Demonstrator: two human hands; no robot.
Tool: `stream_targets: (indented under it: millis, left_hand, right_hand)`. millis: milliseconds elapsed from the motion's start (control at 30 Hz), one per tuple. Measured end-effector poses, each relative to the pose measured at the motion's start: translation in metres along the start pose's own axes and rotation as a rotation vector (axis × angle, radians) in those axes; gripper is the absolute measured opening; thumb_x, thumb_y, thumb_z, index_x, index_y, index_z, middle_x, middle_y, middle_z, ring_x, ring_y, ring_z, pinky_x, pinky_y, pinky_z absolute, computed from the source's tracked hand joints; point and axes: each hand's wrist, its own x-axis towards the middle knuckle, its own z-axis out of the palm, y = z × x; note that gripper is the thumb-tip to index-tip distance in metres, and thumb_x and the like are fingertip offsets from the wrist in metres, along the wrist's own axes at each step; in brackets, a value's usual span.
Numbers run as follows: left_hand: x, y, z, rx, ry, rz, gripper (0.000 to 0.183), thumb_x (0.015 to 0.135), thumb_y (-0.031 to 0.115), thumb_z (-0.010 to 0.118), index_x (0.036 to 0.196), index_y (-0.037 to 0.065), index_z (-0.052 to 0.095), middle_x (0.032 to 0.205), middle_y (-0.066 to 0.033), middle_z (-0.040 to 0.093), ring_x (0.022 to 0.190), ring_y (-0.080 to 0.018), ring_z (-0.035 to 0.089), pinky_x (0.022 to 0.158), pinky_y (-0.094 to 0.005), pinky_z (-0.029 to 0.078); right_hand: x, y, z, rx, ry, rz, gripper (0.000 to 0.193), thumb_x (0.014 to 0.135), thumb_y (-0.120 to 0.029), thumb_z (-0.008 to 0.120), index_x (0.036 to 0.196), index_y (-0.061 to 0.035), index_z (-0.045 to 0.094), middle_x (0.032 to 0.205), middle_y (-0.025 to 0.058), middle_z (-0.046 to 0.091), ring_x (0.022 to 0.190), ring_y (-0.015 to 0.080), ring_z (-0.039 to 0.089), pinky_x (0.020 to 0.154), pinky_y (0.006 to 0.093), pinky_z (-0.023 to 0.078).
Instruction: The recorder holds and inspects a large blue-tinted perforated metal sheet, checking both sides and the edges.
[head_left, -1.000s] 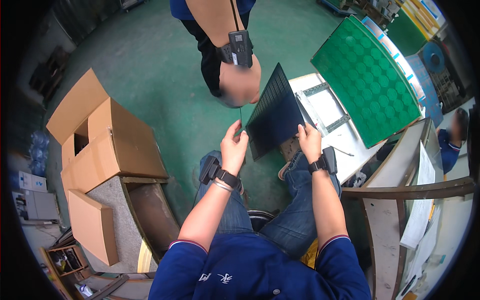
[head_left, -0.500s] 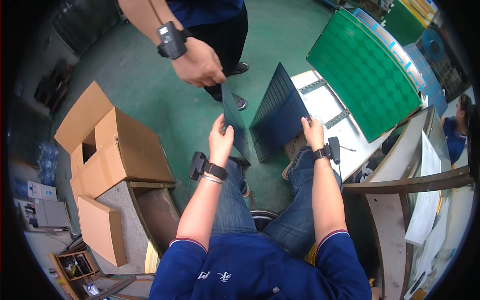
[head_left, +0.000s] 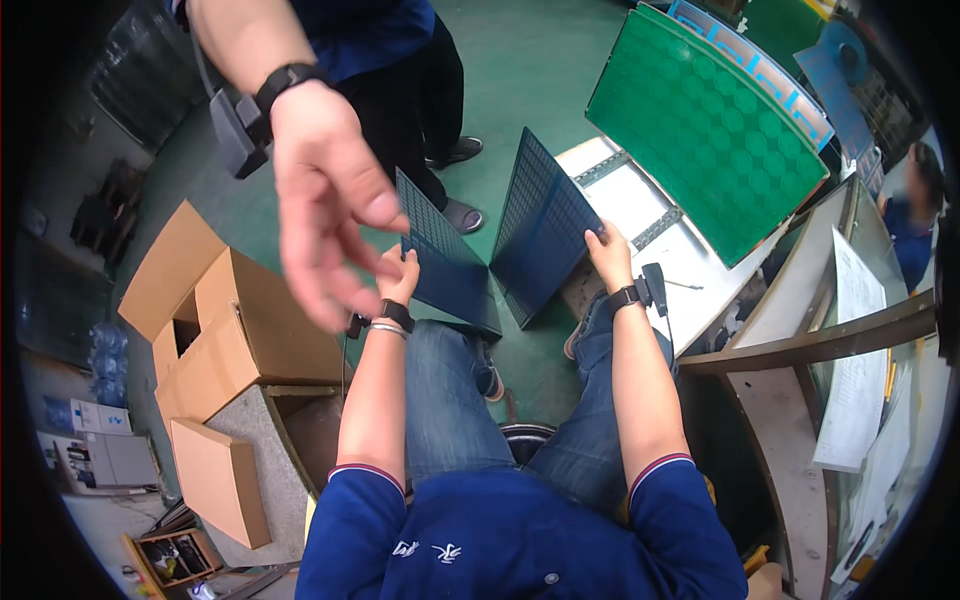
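Two thin, dark blue panels with a fine grid on them stand upright between my knees in a V shape. My left hand [head_left: 400, 278] pinches the outer edge of the left panel [head_left: 445, 262]. At the outer edge of the right panel [head_left: 543, 235], my right hand [head_left: 609, 256] is closed on it. The panels' edges come close together in the middle; I cannot tell whether they are joined. A co-worker's hand [head_left: 325, 190], blurred and with fingers apart, is in front of my left hand and partly hides it.
An open cardboard box [head_left: 275, 320] and a flat carton [head_left: 215, 480] stand at my left. A white table [head_left: 705, 290] with a green panel [head_left: 710, 130] is at the right, beside a curved metal bar [head_left: 820, 340]. The co-worker's shoes [head_left: 460, 214] are on the green floor ahead.
The co-worker's hand has let go of the left panel's top and come down nearer, its fingers spreading. My left hand has moved left with that panel, opening the V wider.
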Motion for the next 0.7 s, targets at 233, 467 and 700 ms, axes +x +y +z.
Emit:
stream_targets:
  millis: [233, 467, 700]
  left_hand:
    - [-0.031, -0.025, -0.033, -0.065, 0.100, -0.026, 0.022, 0.082, 0.016, 0.054, 0.091, -0.002, 0.061, 0.087, -0.0230, 0.062, 0.086, -0.0409, 0.058, 0.074, -0.0443, 0.045]
    - [-0.071, -0.014, -0.106, -0.438, 0.103, -0.099, 0.018, 0.089, 0.010, 0.050, 0.096, -0.003, 0.060, 0.081, -0.0075, 0.064, 0.072, -0.0123, 0.056, 0.068, -0.0277, 0.045]
    - [-0.128, -0.003, -0.224, -0.761, 0.141, -0.086, 0.024, 0.091, 0.011, 0.050, 0.109, -0.003, 0.057, 0.100, -0.0060, 0.062, 0.085, -0.0120, 0.058, 0.077, -0.0250, 0.046]
  right_hand:
    - [-0.020, -0.008, -0.015, 0.095, 0.143, -0.007, 0.053, 0.082, -0.020, 0.061, 0.127, -0.0005, 0.042, 0.112, 0.0235, 0.056, 0.097, 0.0300, 0.059, 0.084, 0.0354, 0.047]
    - [-0.063, -0.015, -0.040, 0.238, 0.187, 0.056, 0.048, 0.086, -0.017, 0.055, 0.129, -0.0024, 0.040, 0.122, 0.0235, 0.050, 0.101, 0.0304, 0.058, 0.087, 0.0353, 0.045]
    - [-0.109, -0.028, -0.028, 0.224, 0.038, -0.095, 0.043, 0.085, -0.011, 0.054, 0.126, -0.0049, 0.044, 0.114, 0.0207, 0.056, 0.091, 0.0236, 0.061, 0.081, 0.0325, 0.048]
